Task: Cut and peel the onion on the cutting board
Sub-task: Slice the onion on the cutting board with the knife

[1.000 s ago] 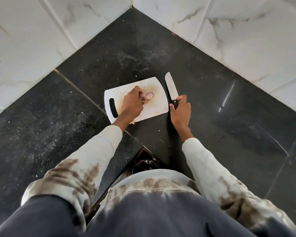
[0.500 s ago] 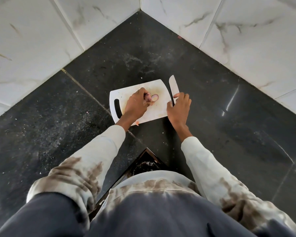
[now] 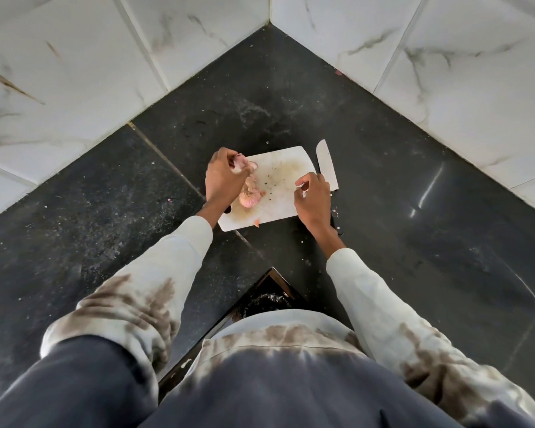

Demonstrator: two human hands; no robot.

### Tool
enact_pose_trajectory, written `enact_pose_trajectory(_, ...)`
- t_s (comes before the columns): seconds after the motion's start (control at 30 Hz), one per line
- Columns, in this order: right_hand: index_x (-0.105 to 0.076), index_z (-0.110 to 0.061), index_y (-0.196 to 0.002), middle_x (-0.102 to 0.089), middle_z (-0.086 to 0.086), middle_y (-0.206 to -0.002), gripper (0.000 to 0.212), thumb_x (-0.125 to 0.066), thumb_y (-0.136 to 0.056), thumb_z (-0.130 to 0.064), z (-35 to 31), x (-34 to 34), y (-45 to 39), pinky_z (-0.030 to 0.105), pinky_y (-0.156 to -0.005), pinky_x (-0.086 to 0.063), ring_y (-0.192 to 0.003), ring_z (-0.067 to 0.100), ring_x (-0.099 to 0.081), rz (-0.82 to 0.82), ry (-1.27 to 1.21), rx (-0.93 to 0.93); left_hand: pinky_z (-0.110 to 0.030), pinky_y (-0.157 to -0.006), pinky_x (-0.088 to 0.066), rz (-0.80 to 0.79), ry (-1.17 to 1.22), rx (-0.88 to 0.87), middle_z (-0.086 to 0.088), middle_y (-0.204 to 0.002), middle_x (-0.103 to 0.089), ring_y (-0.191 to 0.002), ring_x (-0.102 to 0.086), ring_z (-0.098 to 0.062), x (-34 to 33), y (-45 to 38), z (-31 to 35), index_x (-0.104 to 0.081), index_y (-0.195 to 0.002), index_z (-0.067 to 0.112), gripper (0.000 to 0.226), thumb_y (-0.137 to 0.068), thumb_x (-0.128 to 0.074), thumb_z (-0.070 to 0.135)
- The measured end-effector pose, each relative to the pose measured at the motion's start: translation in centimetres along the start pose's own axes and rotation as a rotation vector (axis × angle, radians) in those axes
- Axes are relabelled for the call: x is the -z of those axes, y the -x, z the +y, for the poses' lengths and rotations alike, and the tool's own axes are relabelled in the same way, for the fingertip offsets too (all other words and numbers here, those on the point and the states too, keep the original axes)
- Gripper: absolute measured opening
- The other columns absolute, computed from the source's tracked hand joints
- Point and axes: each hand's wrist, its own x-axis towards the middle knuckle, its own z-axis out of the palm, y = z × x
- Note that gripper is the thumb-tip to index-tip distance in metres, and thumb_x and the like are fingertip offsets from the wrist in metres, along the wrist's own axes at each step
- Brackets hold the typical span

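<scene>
Nearest the camera, the two pale, brown-stained sleeves are seen reaching forward over the dark stone table [image 3: 414,211], which is fitted into a corner of white marbled wall tiles [image 3: 445,72].

The white cutting board [image 3: 278,180] lies flat on the table between the hands, evidently placed square in front of the body so that both can work over it. A small orange scrap [image 3: 257,223] sits at its near edge.

The right hand [image 3: 314,196] rests at the board's right margin with its fingers [image 3: 303,182] loosely curled and nothing visibly between them; it appears to be free and brought in toward the work, probably to help with peeling. Its palm side is hidden, so an empty grasp is only a judgement.

A pinkish piece of onion [image 3: 250,196] lies on the left part of the board, touching it, just beside the left wrist. It seems to have been parked there while the other piece is dealt with.

The left hand [image 3: 224,177] is held over the board's far-left corner, its fingers [image 3: 232,168] closed round another onion piece [image 3: 243,162], which is raised slightly; the hold suits stripping the skin.

Farthest off, the knife [image 3: 327,168] is laid on the table just beside the board's right edge, blade pointing away, its handle hidden behind the right hand. It is judged to have been put aside because cutting is done for now.
</scene>
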Motion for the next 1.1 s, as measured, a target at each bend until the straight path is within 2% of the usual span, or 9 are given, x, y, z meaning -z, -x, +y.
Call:
enact_pose_trajectory(0.07, -0.063, -0.023, -0.102, -0.059, -0.006, -0.105, 0.013, -0.064, -0.095, -0.012, -0.4, -0.5, -0.1, 0.03, -0.085, -0.052, -0.1, 0.016, -0.06, -0.039, -0.028, 0.035, -0.028, -0.087, -0.057, 0.013, -0.012, 0.058, 0.004, -0.118, -0.07, -0.105, -0.066, -0.013, 0.1, 0.3, -1.0, -0.065, -0.116, 0.023, 0.043, -0.087, -0.084, 0.047)
enact_pose_trajectory(0.13, -0.06, -0.027, -0.099, -0.06, -0.009, -0.101, 0.015, -0.067, -0.093, -0.016, -0.7, -1.1, -0.1, 0.038, -0.086, -0.058, -0.097, 0.016, -0.061, -0.085, -0.033, 0.057, -0.036, -0.091, -0.059, 0.009, -0.023, 0.099, 0.003, -0.118, -0.07, -0.108, -0.066, -0.016, 0.2, 0.8, -1.8, -0.063, -0.117, 0.023, 0.046, -0.088, -0.081, 0.053)
enact_pose_trajectory(0.23, -0.06, -0.027, -0.102, -0.062, -0.008, -0.1, 0.019, -0.073, -0.089, -0.023, -1.2, -2.0, 0.1, 0.041, -0.084, -0.058, -0.095, 0.016, -0.061, -0.163, -0.058, 0.102, -0.044, -0.1, -0.054, 0.003, -0.098, 0.065, 0.001, -0.123, -0.067, -0.119, -0.058, -0.02, 0.1, 1.3, -2.6, -0.061, -0.119, 0.021, 0.042, -0.09, -0.078, 0.047)
enact_pose_trajectory(0.37, -0.056, -0.021, -0.118, -0.057, -0.005, -0.116, 0.053, -0.085, -0.078, -0.039, -2.7, -3.2, 1.1, 0.036, -0.08, -0.053, -0.105, 0.018, -0.052, -0.267, -0.03, 0.178, -0.046, -0.107, -0.045, -0.014, -0.182, 0.042, 0.0, -0.134, -0.06, -0.13, -0.051, -0.023, 0.5, 1.4, -2.7, -0.06, -0.126, 0.02, 0.046, -0.09, -0.079, 0.043)
enact_pose_trajectory(0.5, -0.047, -0.014, -0.134, -0.051, 0.006, -0.134, 0.085, -0.09, -0.071, -0.051, -4.2, -5.4, 1.5, 0.041, -0.091, -0.051, -0.121, 0.028, -0.047, -0.29, 0.142, 0.205, -0.05, -0.109, -0.047, -0.053, -0.211, 0.041, -0.002, -0.134, -0.06, -0.13, -0.054, -0.026, 1.1, 2.0, -3.6, -0.056, -0.129, 0.018, 0.052, -0.088, -0.081, 0.038)
enact_pose_trajectory(0.63, -0.05, -0.011, -0.131, -0.054, 0.008, -0.131, 0.074, -0.085, -0.077, -0.049, -4.5, -6.4, 1.5, 0.046, -0.095, -0.054, -0.12, 0.03, -0.051, -0.252, 0.241, 0.241, -0.048, -0.107, -0.05, -0.085, -0.227, -0.002, -0.006, -0.134, -0.06, -0.128, -0.057, -0.029, 1.4, 2.7, -4.2, -0.052, -0.132, 0.016, 0.054, -0.087, -0.082, 0.025)
enact_pose_trajectory(0.73, -0.054, -0.013, -0.125, -0.058, 0.006, -0.124, 0.065, -0.084, -0.078, -0.046, -4.3, -6.3, 1.6, 0.048, -0.089, -0.056, -0.114, 0.028, -0.056, -0.229, 0.193, 0.221, -0.049, -0.109, -0.052, -0.147, -0.237, -0.037, -0.009, -0.139, -0.058, -0.13, -0.058, -0.032, 1.5, 2.8, -4.2, -0.049, -0.139, 0.015, 0.057, -0.09, -0.079, 0.015)
enact_pose_trajectory(1.0, -0.048, -0.027, -0.127, -0.057, -0.009, -0.126, 0.065, -0.086, -0.076, -0.042, -2.1, -3.3, 1.1, 0.034, -0.09, -0.055, -0.114, 0.015, -0.057, -0.151, -0.065, 0.112, -0.045, -0.108, -0.054, -0.241, -0.234, -0.055, -0.006, -0.148, -0.054, -0.13, -0.061, -0.032, 1.8, 1.3, -3.3, -0.048, -0.148, 0.016, 0.064, -0.091, -0.073, 0.003)
enact_pose_trajectory(1.1, -0.049, -0.029, -0.125, -0.06, -0.011, -0.124, 0.065, -0.086, -0.074, -0.044, -1.6, -2.9, 0.8, 0.036, -0.087, -0.053, -0.113, 0.018, -0.054, -0.119, -0.072, 0.09, -0.049, -0.117, -0.047, -0.248, -0.263, -0.114, -0.007, -0.155, -0.045, -0.141, -0.051, -0.033, 1.7, 1.4, -3.1, -0.047, -0.15, 0.016, 0.066, -0.09, -0.074, 0.009)
